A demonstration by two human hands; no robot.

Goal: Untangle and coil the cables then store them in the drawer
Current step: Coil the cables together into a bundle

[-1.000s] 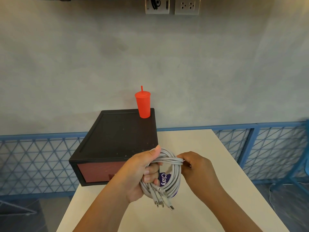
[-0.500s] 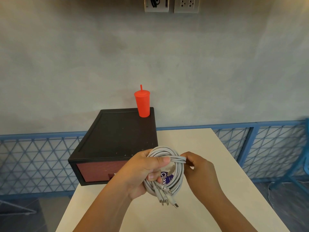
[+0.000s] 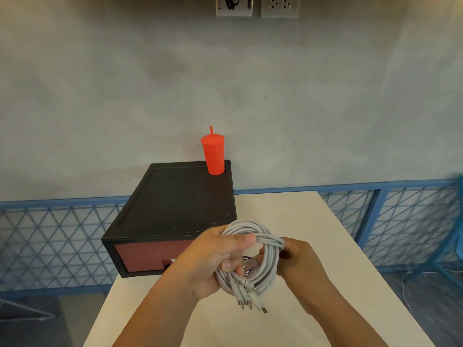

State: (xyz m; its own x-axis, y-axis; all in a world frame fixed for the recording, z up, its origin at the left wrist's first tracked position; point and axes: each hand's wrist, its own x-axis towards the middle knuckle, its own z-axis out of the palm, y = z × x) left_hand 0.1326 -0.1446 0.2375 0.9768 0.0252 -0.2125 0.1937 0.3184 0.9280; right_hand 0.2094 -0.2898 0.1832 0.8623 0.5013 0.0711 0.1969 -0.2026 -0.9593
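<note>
A coil of grey-white cables hangs in the air above the white table, several plug ends dangling from its bottom. My left hand is shut on the coil's left side, thumb laid across the top strands. My right hand grips the coil's right side. A purple tag shows partly inside the loop. The black drawer box stands on the table behind my left hand; its reddish drawer front is closed.
A red cup with a straw stands on the box's back right corner. Blue mesh railing runs behind and right of the table. Wall sockets sit high on the grey wall.
Both hands have kept hold of the coil and turned it slightly. My left thumb has slid further across the top strands. The purple tag is now more hidden.
</note>
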